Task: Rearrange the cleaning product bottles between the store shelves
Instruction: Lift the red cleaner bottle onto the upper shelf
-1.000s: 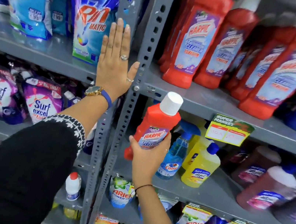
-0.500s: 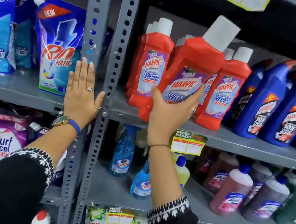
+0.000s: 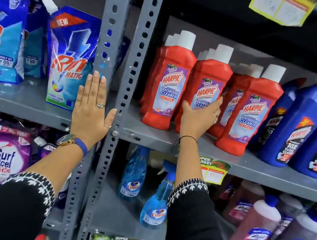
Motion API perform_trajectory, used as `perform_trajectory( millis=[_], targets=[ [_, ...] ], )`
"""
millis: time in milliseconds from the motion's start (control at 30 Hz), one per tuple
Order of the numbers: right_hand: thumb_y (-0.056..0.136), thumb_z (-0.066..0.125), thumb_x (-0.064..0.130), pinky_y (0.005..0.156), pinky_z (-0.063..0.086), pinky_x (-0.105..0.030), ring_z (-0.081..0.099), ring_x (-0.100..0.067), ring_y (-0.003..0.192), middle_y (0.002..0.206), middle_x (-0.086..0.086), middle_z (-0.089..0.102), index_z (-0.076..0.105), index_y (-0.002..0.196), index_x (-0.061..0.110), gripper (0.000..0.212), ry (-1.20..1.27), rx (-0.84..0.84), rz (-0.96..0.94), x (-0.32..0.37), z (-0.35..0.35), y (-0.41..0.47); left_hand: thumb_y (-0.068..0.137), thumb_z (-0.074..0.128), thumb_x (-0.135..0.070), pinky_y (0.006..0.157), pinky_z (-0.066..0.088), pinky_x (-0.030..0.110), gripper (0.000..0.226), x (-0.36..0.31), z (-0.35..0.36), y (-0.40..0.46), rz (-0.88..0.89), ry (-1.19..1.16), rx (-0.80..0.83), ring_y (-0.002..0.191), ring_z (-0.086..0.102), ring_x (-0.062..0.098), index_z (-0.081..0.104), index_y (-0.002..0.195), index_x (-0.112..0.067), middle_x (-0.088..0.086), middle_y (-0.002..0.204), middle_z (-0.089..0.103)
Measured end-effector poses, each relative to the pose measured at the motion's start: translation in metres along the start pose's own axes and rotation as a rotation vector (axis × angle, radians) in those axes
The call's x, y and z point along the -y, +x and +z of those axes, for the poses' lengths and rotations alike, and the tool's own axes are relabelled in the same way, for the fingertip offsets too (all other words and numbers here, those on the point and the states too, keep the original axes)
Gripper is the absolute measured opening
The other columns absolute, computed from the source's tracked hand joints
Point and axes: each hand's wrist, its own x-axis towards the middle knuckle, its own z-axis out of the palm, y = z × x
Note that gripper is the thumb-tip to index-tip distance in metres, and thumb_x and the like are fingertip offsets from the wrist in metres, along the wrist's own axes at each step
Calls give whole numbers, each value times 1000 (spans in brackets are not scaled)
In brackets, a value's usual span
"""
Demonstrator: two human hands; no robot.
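The right hand [image 3: 198, 119] is reaching up onto the upper right shelf [image 3: 249, 167], its thumb and fingers wrapping the lower label of a red Harpic bottle [image 3: 204, 94] in a loose grip; that bottle is standing upright on the shelf, second from the left in the front row, its base hidden behind the hand. The left hand [image 3: 90, 113] is lying flat and open, fingers together, against the grey slotted upright [image 3: 111, 29], holding nothing; a watch [image 3: 67, 139] is sitting on that wrist. Nearest the camera, both black sleeves are filling the bottom of the view. Just beyond them, on the lower shelf, two blue Colin spray bottles [image 3: 156, 202] are standing to the left of the right forearm, with bare shelf floor showing in front of them and over to the left post. Brownish bottles [image 3: 254, 228] are crowding the right end of that level. Farther up, the gripped bottle is sitting near the shelf's front edge, touching the red bottle [image 3: 169, 88] on its left; another red bottle [image 3: 250, 113] is standing just beside it on the right, the fingertips reaching into the narrow gap between. A strip of bare shelf is lying open between the leftmost bottle and the second upright [image 3: 137, 54]. Blue Harpic bottles [image 3: 300, 125] are filling the far right. Left of the posts, Rin pouches [image 3: 69, 58] are leaning on their own shelf.
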Motion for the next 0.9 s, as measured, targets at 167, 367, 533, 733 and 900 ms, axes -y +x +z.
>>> perform_trajectory(
  millis=[167, 367, 533, 733, 900],
  targets=[
    [66, 78, 27, 106, 27, -40, 40, -38, 124, 138, -23, 41, 18, 146, 0, 103, -22, 6, 23, -3, 5, 4, 95, 32, -42, 116, -4, 36, 72, 0, -1, 0, -6, 6, 6, 143, -4, 22, -2, 148, -6, 21, 154, 10],
    [73, 75, 27, 116, 19, -42, 26, -33, 138, 151, -18, 25, 9, 149, 5, 103, -30, -1, 53, 4, -1, -10, 95, 32, -41, 116, -4, 36, 72, -1, -2, 0, -8, 2, 5, 143, -5, 22, -2, 148, -6, 21, 154, 11],
    [79, 66, 38, 116, -5, -20, 1, -16, 146, 160, -5, 3, -1, 150, 14, 100, 34, -25, -172, 4, -14, -92, 96, 31, -42, 116, -3, 36, 71, 0, 0, 0, -1, 2, -7, 143, -4, 23, -1, 149, -7, 21, 154, 11],
    [82, 60, 33, 120, 10, -34, 1, -15, 147, 159, 6, 1, -4, 149, 24, 93, -32, 222, -328, -56, -19, -202, 97, 30, -42, 116, -3, 36, 70, -2, -3, 1, -7, 13, 5, 142, -4, 22, 2, 148, -3, 23, 153, 12],
    [81, 67, 31, 117, 21, -46, 3, -16, 146, 158, 1, 3, 2, 150, 16, 96, -209, 286, -47, -129, -23, -214, 97, 34, -40, 116, -5, 36, 69, -4, -7, 1, -11, 17, 27, 142, 4, 31, 8, 147, 1, 24, 153, 13]
  ],
)
